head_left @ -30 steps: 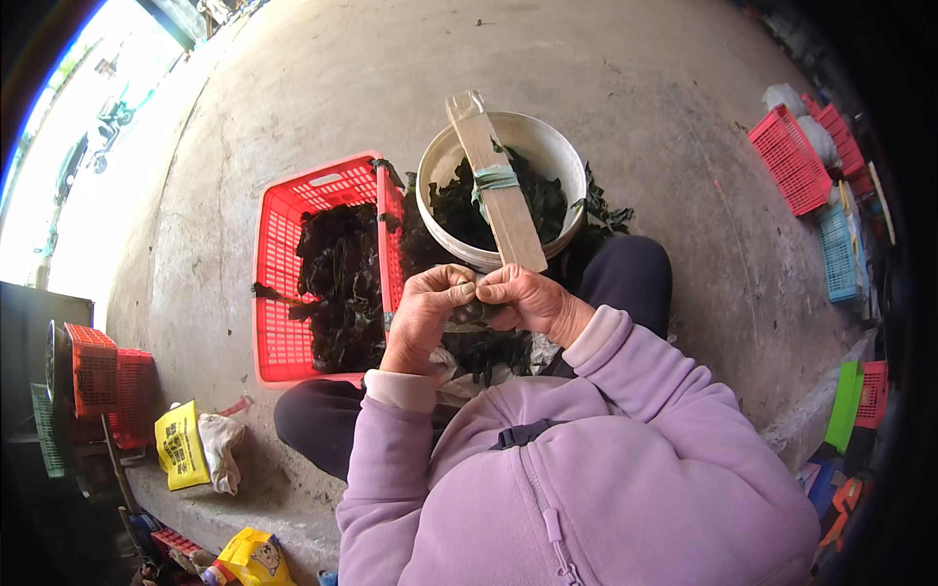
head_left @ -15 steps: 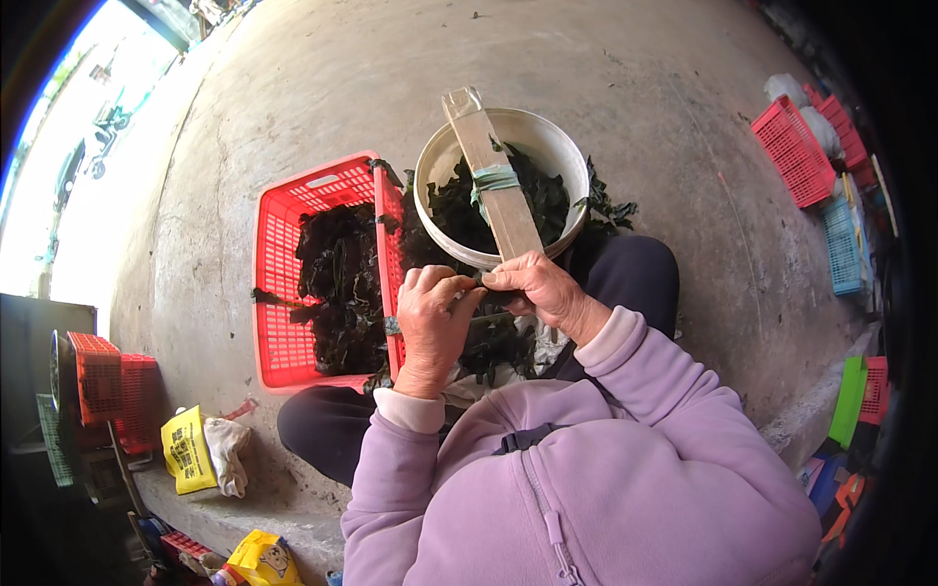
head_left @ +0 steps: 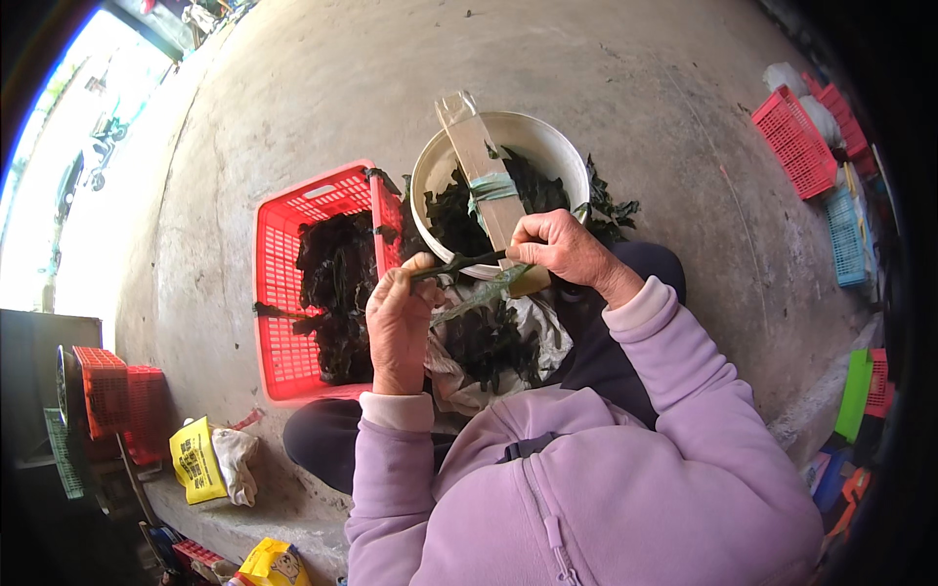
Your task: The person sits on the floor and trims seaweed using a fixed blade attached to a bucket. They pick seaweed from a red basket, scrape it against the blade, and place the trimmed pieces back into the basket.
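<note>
A dark green strip of seaweed [head_left: 457, 265] is stretched between my two hands, with a thin, see-through flap hanging below it. My left hand [head_left: 397, 327] pinches one end beside the red basket [head_left: 264, 337]. The other end is gripped by my right hand [head_left: 567, 256], close to the near rim of the white bucket [head_left: 422, 176]. A wooden board [head_left: 477, 146], wrapped with green twine, lies across that bucket, which holds dark seaweed leaves. More dark seaweed [head_left: 337, 259] fills part of the basket. Loose pieces lie on a whitish sack [head_left: 549, 342] between my legs.
A yellow bag [head_left: 198, 461] with white cloth lies on the floor at the left. Red baskets [head_left: 796, 146] and a blue basket [head_left: 846, 237] stand along the right edge. Stacked red baskets [head_left: 145, 410] are at the far left.
My hands have moved apart, the right one up and right, the left slightly left. The seaweed strip, mostly hidden by my fingers before, now shows stretched between them.
</note>
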